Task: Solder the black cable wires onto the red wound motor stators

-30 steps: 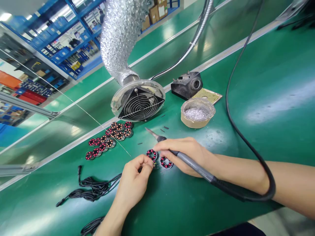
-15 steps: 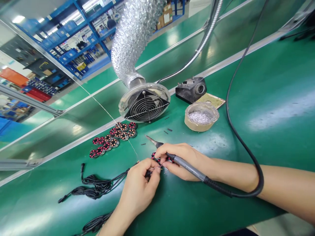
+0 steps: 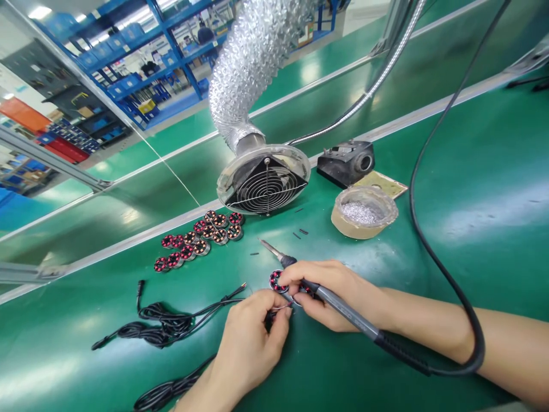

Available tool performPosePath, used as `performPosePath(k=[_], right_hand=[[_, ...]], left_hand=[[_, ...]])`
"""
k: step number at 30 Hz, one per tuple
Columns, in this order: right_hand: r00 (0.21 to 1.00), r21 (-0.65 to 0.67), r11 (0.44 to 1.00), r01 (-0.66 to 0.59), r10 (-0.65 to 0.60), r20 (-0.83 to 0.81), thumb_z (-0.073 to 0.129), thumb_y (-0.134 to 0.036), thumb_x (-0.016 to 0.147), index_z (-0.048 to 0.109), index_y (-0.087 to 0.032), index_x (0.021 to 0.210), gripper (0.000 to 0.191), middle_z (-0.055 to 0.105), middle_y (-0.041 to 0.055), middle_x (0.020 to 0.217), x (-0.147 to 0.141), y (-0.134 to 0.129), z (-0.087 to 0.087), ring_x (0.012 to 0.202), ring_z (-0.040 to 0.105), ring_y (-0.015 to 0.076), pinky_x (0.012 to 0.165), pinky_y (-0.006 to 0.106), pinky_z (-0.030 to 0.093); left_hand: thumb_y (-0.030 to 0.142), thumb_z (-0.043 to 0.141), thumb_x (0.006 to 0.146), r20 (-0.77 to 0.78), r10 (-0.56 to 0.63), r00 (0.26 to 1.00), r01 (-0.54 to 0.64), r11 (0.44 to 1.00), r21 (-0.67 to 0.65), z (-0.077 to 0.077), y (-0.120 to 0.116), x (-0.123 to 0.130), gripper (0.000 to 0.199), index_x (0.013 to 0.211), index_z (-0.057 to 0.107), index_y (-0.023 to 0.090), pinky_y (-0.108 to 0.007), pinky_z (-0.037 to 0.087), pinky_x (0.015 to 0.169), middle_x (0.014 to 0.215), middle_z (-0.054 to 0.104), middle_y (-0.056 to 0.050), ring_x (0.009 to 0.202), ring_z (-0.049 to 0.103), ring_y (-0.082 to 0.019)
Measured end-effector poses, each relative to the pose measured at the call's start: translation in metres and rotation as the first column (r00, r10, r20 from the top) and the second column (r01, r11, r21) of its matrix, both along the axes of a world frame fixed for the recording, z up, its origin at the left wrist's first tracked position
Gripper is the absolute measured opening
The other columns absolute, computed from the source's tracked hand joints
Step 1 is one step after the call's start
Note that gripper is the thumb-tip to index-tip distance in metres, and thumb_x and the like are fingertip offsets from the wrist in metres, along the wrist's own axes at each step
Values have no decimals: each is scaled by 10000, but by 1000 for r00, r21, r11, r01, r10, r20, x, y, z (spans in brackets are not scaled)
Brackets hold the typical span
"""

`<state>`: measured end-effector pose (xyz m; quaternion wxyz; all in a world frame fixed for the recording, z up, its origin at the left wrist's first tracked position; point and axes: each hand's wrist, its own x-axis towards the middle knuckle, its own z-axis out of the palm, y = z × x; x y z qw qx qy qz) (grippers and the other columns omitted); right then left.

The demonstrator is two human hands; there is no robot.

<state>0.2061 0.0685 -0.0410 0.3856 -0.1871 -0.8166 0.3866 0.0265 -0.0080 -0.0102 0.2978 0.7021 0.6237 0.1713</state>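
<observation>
My right hand [image 3: 347, 292] is closed around a soldering iron [image 3: 349, 313], its bare tip pointing up and left, clear of the table. The same hand's fingertips rest at a small round motor stator [image 3: 277, 281] with red windings; a second one is partly hidden under the fingers. Thumb and forefinger of my left hand [image 3: 253, 335] pinch thin wires [image 3: 281, 308] just beside the stators. What lies inside the left palm is mostly hidden. Left of that hand lies a coiled black cable [image 3: 165, 323] with bare copper ends, and another black cable [image 3: 167, 395] passes behind the wrist.
Several stators [image 3: 189, 252] stand in rows at the back left. A round fume extractor [image 3: 270, 186] hangs above the table on a foil duct [image 3: 244, 74]. Behind my right hand are a tub of metal shavings [image 3: 364, 226] and an iron stand [image 3: 345, 162]. A solder wire [image 3: 171, 170] slants down from upper left.
The view has shifted slightly, so most things sit a little further right. My left hand has drawn clear of the cable's copper ends in view. Both grips look the same.
</observation>
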Motion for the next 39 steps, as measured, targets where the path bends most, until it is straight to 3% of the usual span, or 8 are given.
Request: performPosePath(k=[7, 14, 18, 20, 23, 29, 39], right_hand=[[1000, -13, 1000, -12, 12, 0, 507, -50, 815, 585, -171, 1087, 309, 686, 12, 833, 1, 0, 2, 714, 666, 107, 702, 200, 536], [998, 44, 998, 34, -31, -54, 511, -56, 858, 598, -178, 1055, 248, 690, 9, 818, 2, 0, 5, 668, 647, 101, 656, 189, 525], [989, 62, 993, 101, -93, -117, 501, -130, 946, 596, -187, 1208, 284, 695, 24, 866, 14, 4, 12, 679, 638, 110, 616, 197, 507], [985, 75, 988, 136, -128, -112, 517, -211, 963, 603, -206, 1244, 294, 641, 9, 772, 23, 5, 17, 639, 597, 124, 574, 224, 476], [987, 68, 988, 140, -134, -86, 501, -286, 971, 650, -228, 1140, 232, 553, -11, 658, 35, 4, 22, 554, 526, 133, 527, 256, 425], [993, -41, 996, 73, -77, -91, 514, -259, 899, 622, -209, 914, 120, 617, -1, 721, 34, 0, 25, 584, 554, 134, 551, 257, 423], [995, -75, 996, 45, -51, -81, 501, -174, 809, 630, -209, 898, 160, 618, 2, 703, 26, 1, 19, 580, 553, 148, 545, 269, 420]], left_hand=[[218, 522, 866, 55, 48, 997, -44, 997, -70, 1, -1, -1, 237, 1001, 717, 198, -249, 458, 690, 854, 732, -24, 698, 626, -159], [289, 512, 865, 42, 114, 993, -109, 989, -104, 2, 3, -4, 375, 1163, 704, 170, -257, 431, 613, 726, 665, -29, 625, 553, -166], [328, 516, 865, 62, 156, 986, -144, 976, -161, 1, 4, -4, 371, 1150, 707, 186, -251, 393, 574, 707, 631, -5, 567, 508, -142], [335, 523, 860, 72, 178, 981, -162, 969, -185, 2, 4, -4, 360, 1135, 711, 197, -249, 376, 567, 685, 603, 12, 544, 487, -131], [333, 528, 847, 82, 205, 975, -184, 959, -214, 3, 4, -4, 344, 1102, 720, 206, -247, 345, 556, 654, 568, 25, 539, 470, -127], [326, 536, 836, 86, 218, 972, -194, 954, -228, 5, 5, -3, 337, 1092, 722, 212, -245, 315, 537, 646, 564, 34, 516, 442, -118], [292, 551, 825, 94, 207, 974, -188, 965, -183, 6, 5, -3, 314, 1066, 736, 211, -242, 330, 536, 656, 602, 19, 567, 507, -137]])
